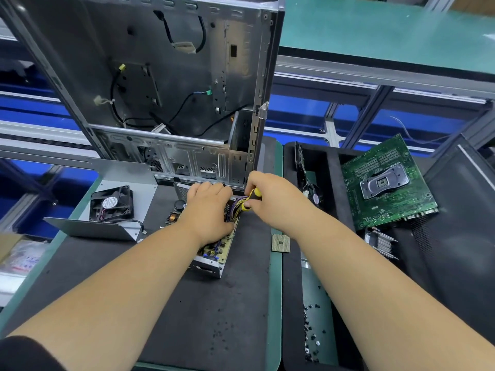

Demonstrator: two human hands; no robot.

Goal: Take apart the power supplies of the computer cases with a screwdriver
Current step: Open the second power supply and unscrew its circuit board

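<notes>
An opened power supply [211, 257] lies on the dark mat [187, 311] in front of me, its circuit board and metal tray exposed. My left hand [207, 210] lies over the board, fingers curled down over its top, and hides most of it. My right hand [270, 199] grips a yellow-and-black screwdriver [251, 200] at the supply's far right corner, beside a bundle of yellow and purple wires [235, 207]. The screwdriver's tip is hidden. An empty grey computer case [160, 84] stands upright just behind.
The supply's removed metal cover with a black fan [112, 203] sits at the left. A processor chip [280, 242] lies on the mat's right edge. At the right, a black tray [334, 183] holds a green motherboard [385, 183], a heatsink [380, 243] and loose screws [312, 338].
</notes>
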